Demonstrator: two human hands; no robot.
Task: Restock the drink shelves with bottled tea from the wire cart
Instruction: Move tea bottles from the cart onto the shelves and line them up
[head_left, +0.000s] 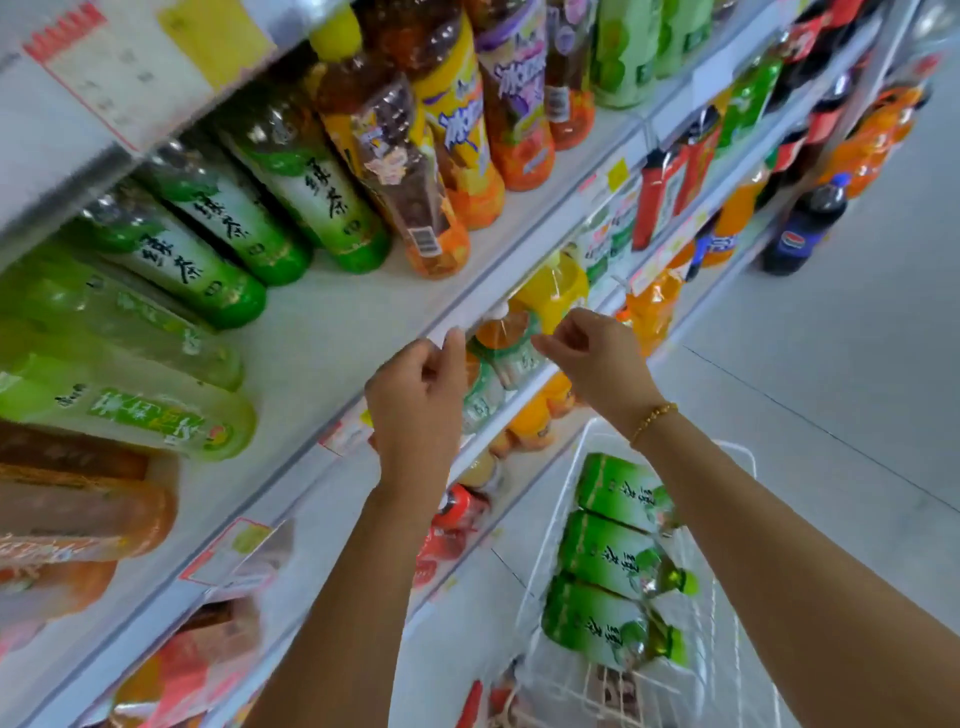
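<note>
A white tea shelf crosses the view at a slant, and everything else is placed from it. A grey floor lies below and in front of it. The white wire cart stands on that floor just in front of the tea shelf's lower tiers.

Along the back of the tea shelf stand green tea bottles with dark brush lettering. Pale green bottles flank them at the near end and orange-based iced tea bottles at the far end. The front strip of the tea shelf is bare.

Three more cart tea bottles with green labels lie side by side in the wire cart, below the tea shelf's front edge. On the tiers under the tea shelf sit orange and yellow drinks, blurred. Farther along and lower stands a dark cola bottle with a blue cap.

The left hand is raised against the tea shelf's front edge, fingers loosely curled and holding nothing. The right hand hangs just below that edge with bent fingers and nothing visible in them. Whether its fingertips touch the green-labelled bottle behind them cannot be told.

A gold bracelet circles the right wrist. A red-bordered price tag hangs on the rail one tier below the tea shelf.
</note>
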